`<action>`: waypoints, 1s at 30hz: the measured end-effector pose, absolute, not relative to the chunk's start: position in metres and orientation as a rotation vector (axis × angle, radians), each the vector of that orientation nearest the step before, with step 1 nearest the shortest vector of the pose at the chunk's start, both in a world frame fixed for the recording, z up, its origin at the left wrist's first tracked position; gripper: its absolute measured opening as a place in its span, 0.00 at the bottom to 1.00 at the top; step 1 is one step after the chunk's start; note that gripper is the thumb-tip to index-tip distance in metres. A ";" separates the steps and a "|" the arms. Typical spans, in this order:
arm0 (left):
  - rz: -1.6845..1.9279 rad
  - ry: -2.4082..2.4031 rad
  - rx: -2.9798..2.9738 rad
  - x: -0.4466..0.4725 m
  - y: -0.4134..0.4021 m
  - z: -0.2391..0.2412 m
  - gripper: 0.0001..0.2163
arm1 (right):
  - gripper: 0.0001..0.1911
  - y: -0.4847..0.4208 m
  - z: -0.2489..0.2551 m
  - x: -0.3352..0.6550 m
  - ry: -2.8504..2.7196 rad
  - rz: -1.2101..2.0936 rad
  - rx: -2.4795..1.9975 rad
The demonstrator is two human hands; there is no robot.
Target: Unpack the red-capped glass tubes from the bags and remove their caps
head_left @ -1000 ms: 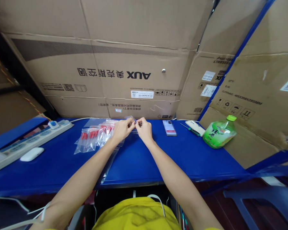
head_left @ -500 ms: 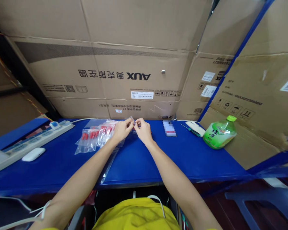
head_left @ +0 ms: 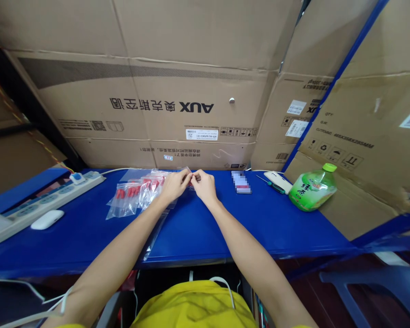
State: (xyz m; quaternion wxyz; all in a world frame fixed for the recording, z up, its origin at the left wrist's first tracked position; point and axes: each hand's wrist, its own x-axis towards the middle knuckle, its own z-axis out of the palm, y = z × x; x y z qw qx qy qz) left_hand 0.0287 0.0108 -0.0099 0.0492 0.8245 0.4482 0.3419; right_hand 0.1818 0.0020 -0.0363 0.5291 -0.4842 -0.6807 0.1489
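A: Left grip [head_left: 174, 186], right grip [head_left: 204, 185], both pinching clear thin plastic film [head_left: 188, 170]?
B: Yes, between them, near clear plastic bags [head_left: 116, 212] of red pieces [head_left: 120, 194]. Less film protrudes than a second ago; same pinch, handling continues.

- Far cardboard panel [head_left: 198, 36]: "AUX" [head_left: 196, 107] in bold black, upside down, with "奥克斯空调" [head_left: 142, 104] inverted to its left.
- White barcode label [head_left: 201, 135] below "AUX": "25" at its left end; the smaller print is too fine to read with certainty.
- Pictogram row [head_left: 238, 132] right of that label: handling signs, too small to tell apart.
- Lower edge of the same panel: inverted "师傅您辛苦了!" [head_left: 187, 151].
- Right cardboard panel [head_left: 372, 105]: "QTY", "G.W." and "465X358X285MM" [head_left: 353, 140]; beneath, glass, recycling, umbrella and upward-arrow signs [head_left: 334, 149].
- Green tea bottle [head_left: 312, 189], right: Chinese characters, the lower "茶", the upper blurred.
- White labels [head_left: 297, 129] on the far right cardboard: illegible.
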 end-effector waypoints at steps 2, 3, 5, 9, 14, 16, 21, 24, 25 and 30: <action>1.034 1.384 2.523 0.029 0.012 -0.010 0.16 | 0.07 0.003 -0.037 0.181 -1.635 0.324 -1.199; 1.033 1.402 2.526 0.029 0.012 -0.010 0.15 | 0.06 0.004 -0.037 0.181 -1.634 0.307 -1.224; 1.031 1.434 2.533 0.029 0.010 -0.009 0.15 | 0.05 0.006 -0.037 0.185 -1.598 0.266 -1.292; 1.071 1.468 2.523 0.032 0.004 -0.005 0.14 | 0.04 0.012 -0.035 0.200 -1.477 0.239 -1.367; 1.133 1.502 2.480 0.035 0.000 -0.003 0.16 | 0.09 0.009 -0.031 0.210 -1.550 0.285 -1.222; 1.142 1.512 2.465 0.036 -0.001 -0.003 0.17 | 0.10 0.004 -0.029 0.208 -1.651 0.272 -1.178; 1.205 1.536 2.395 0.036 -0.002 -0.004 0.16 | 0.21 0.000 -0.027 0.199 -1.889 0.249 -1.053; 1.259 1.554 2.413 0.036 -0.005 -0.002 0.16 | 0.27 0.001 -0.028 0.197 -1.840 0.329 -1.070; 1.282 1.556 2.428 0.036 -0.006 -0.002 0.16 | 0.28 0.002 -0.027 0.196 -1.810 0.342 -1.078; 1.387 1.506 2.352 0.037 -0.013 0.004 0.18 | 0.28 0.003 -0.024 0.196 -1.615 0.391 -1.050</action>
